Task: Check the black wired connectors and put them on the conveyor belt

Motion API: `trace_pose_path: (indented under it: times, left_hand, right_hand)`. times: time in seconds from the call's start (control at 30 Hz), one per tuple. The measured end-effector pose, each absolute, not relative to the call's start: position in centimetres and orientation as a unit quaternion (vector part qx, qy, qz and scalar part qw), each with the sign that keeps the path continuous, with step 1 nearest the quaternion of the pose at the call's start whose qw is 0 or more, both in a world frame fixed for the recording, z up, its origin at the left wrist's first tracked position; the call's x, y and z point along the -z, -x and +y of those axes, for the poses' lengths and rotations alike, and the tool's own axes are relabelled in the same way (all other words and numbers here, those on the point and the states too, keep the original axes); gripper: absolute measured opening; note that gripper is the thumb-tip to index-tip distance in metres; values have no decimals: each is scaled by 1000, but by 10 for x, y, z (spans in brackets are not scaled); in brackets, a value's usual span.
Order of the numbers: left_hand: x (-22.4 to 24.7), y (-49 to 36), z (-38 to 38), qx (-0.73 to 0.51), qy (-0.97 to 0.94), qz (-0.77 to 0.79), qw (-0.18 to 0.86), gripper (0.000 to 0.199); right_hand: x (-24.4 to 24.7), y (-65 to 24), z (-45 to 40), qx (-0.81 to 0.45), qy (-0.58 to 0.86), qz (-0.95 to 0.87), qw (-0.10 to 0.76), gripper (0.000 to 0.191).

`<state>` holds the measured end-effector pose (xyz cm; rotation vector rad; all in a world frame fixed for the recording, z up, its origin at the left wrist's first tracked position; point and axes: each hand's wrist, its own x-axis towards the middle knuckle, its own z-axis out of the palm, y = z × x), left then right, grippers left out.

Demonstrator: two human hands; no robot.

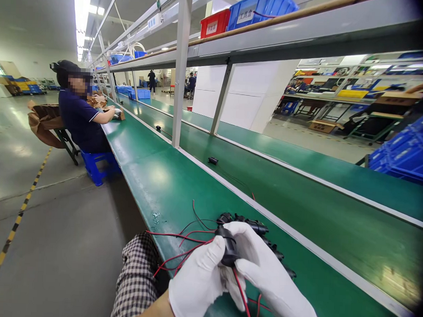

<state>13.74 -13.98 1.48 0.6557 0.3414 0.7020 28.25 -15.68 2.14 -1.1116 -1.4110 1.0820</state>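
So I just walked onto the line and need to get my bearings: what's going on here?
A person in white gloves holds a small black plug-like part with red wires between the left hand and right hand, over the green bench. More black parts lie just beyond the hands. One loose black part sits on the conveyor belt. Further along, a seated co-worker works at the same bench.

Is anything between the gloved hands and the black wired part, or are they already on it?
Nothing visible stands between them. Both hands, left hand and right hand, already grip the black connector directly, its red and black wires trailing left over the green bench. More black connectors lie just behind, not in the way.
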Motion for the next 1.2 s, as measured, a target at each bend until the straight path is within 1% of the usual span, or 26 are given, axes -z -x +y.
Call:
trace_pose_path:
  times: [0.07,0.1,0.2,0.23,0.27,0.33,0.4,0.43,0.5,0.63,0.67,0.73,0.8,0.87,0.9,0.93,1.0,1.07,1.13,1.2]
  left_hand:
    - [-16,-131,-140,-367,-394,162,827,56]
    - [-17,-126,-139,-372,-433,169,803,51]
    - [-22,-113,-135,-377,-554,222,708,42]
    - [-22,-110,-134,-386,-590,243,666,40]
    - [-22,-108,-133,-396,-622,260,624,37]
    - [-20,-106,-131,-414,-666,273,557,34]
    - [-18,-106,-130,-430,-691,265,517,34]
    - [-17,-106,-129,-434,-701,261,502,34]
    - [-16,-106,-129,-437,-720,248,479,33]
    - [-19,-103,-130,-408,-753,247,454,25]
    - [-20,-102,-131,-398,-758,255,450,23]
    - [-21,-102,-134,-392,-754,281,447,23]
    - [-21,-104,-138,-405,-732,317,447,28]
    - [-21,-106,-143,-421,-709,361,435,40]
    - [-21,-107,-144,-425,-703,379,426,43]
    - [-21,-108,-145,-428,-698,392,420,43]
    - [-23,-109,-145,-426,-677,396,451,40]
    - [-23,-110,-142,-413,-621,354,564,37]
    - [-18,-111,-139,-392,-516,274,711,49]
    - [-9,-115,-137,-357,-376,200,831,63]
  right_hand:
    - [-19,-290,-159,-375,455,-646,485,39]
    - [-18,-295,-161,-342,444,-685,465,44]
    - [-18,-309,-166,-278,421,-765,400,75]
    - [-20,-312,-167,-262,427,-771,392,81]
    - [-22,-313,-168,-246,437,-773,390,82]
    - [-27,-312,-169,-207,445,-775,397,71]
    - [-33,-308,-169,-175,429,-787,408,58]
    - [-36,-304,-169,-164,419,-792,411,54]
    - [-39,-298,-169,-147,410,-800,413,54]
    - [-40,-287,-173,-123,446,-789,405,67]
    - [-41,-285,-173,-125,456,-783,403,66]
    - [-42,-283,-174,-160,480,-758,411,55]
    - [-45,-282,-172,-256,503,-704,432,39]
    - [-48,-282,-168,-375,512,-628,451,27]
    - [-49,-282,-166,-421,510,-597,454,25]
    - [-49,-282,-165,-453,506,-576,455,27]
    - [-48,-280,-162,-479,499,-563,452,40]
    - [-47,-279,-160,-512,465,-569,445,50]
    - [-46,-278,-158,-558,416,-569,437,53]
    - [-45,-277,-156,-583,407,-560,425,49]
